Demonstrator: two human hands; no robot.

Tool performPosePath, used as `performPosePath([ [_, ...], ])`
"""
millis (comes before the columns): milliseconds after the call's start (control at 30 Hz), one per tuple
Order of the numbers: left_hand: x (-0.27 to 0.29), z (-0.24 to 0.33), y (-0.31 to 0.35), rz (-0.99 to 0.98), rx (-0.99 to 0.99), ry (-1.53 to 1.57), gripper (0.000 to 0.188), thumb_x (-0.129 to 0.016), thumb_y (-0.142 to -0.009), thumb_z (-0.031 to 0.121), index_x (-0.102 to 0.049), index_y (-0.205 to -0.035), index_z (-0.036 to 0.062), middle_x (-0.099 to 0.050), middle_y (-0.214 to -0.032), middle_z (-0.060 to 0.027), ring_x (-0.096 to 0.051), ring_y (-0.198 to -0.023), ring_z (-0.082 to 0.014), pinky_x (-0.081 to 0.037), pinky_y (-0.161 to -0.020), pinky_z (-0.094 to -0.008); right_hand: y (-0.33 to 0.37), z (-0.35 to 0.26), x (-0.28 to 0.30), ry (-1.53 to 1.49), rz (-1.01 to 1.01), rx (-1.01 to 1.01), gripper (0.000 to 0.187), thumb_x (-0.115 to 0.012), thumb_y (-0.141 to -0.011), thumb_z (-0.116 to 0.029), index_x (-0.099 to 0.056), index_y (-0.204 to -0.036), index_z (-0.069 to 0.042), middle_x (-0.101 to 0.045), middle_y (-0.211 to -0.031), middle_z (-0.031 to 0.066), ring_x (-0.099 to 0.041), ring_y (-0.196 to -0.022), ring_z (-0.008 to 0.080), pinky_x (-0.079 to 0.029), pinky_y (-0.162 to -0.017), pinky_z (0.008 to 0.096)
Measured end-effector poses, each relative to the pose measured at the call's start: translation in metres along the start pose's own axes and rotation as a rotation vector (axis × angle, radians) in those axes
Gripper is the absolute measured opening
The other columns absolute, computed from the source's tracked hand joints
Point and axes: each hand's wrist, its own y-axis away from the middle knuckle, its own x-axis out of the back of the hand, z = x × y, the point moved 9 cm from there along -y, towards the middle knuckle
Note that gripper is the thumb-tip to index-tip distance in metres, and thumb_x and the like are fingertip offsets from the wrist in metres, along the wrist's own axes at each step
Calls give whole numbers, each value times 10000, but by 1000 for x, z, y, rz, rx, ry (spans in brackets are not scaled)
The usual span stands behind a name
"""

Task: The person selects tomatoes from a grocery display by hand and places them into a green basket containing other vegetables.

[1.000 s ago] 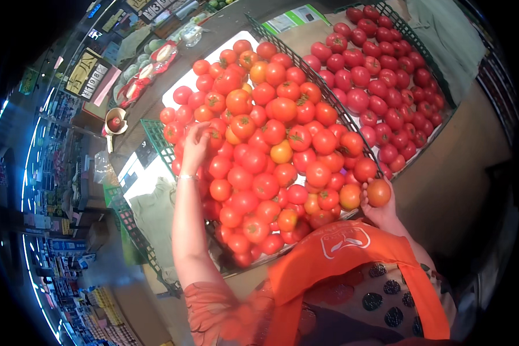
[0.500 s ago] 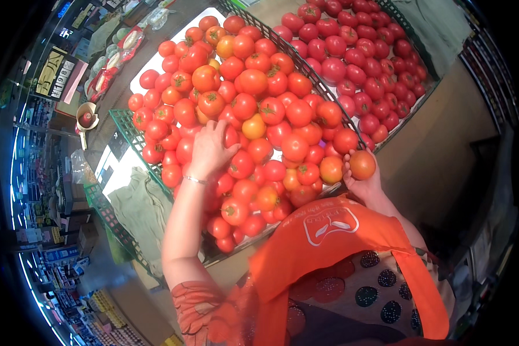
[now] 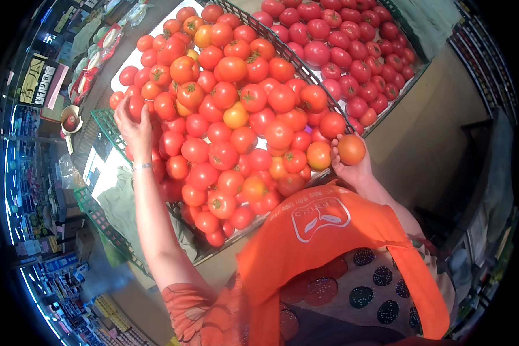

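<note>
A big heap of red tomatoes [image 3: 222, 95] fills a green plastic crate [image 3: 106, 124], with a few yellower ones among them. At the heap's left edge my left hand [image 3: 134, 131] has its fingers and thumb around a red tomato [image 3: 136, 107], which rests among the others. On the right, just outside the crate's near right corner, my right hand [image 3: 354, 172] holds an orange-red tomato [image 3: 352, 149] in its curled fingers. Close to that hand lie another orange tomato [image 3: 319, 155] and a red one at the heap's edge.
Beyond the crate's dark rim, a second crate holds pinker tomatoes [image 3: 340, 57]. Green cloth [image 3: 124, 199] hangs over the near left side. A scoop-like pale dish [image 3: 70, 120], a price sign [image 3: 37, 81] and red-wrapped produce [image 3: 89, 75] stand at the left. Shelves line the far left.
My left hand has moved left from the middle of the heap to its left edge and closed round a tomato. My right hand still holds the orange-red tomato. The view has shifted slightly.
</note>
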Motion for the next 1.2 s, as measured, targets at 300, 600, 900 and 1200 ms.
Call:
performPosePath([
  [300, -30, 65, 9, -90, -213, -256, 277, -632, -751, 131, -594, -1012, 46, -549, -1079, -147, -494, -1032, -330, -398, -880, -426, 1, 1, -5, 11, -37, 14, 420, -522, -836, -415, -600, -964, -22, -616, -922, 143, -614, -796, 276, -543, -645, 326],
  [600, -117, 183, 162, -1000, -588, -133, 428, -714, -665, 268, -591, -1032, 84, -556, -983, -64, -458, -957, -253, -352, -828, -364, 3, 1, -6, 65, -72, 46, 434, -504, -847, -419, -584, -997, -19, -611, -943, 139, -617, -798, 259, -542, -642, 319],
  [900, -129, 182, 179, -998, -784, -210, 463, -647, -592, 118, -563, -1041, 45, -584, -969, -27, -479, -917, -200, -345, -794, -330, 6, 1, -6, 143, -15, 67, 451, -503, -841, -441, -585, -991, -23, -612, -935, 123, -617, -793, 255, -538, -638, 318],
  [1200, -121, 142, 155, -1265, 404, 713, 408, -581, -821, 223, -478, -1177, 52, -529, -1118, -70, -464, -1078, -153, -343, -946, -284, 1, 2, -2, 79, -55, 32, 452, -505, -830, -458, -599, -973, -39, -628, -915, 115, -623, -778, 255, -540, -631, 324],
])
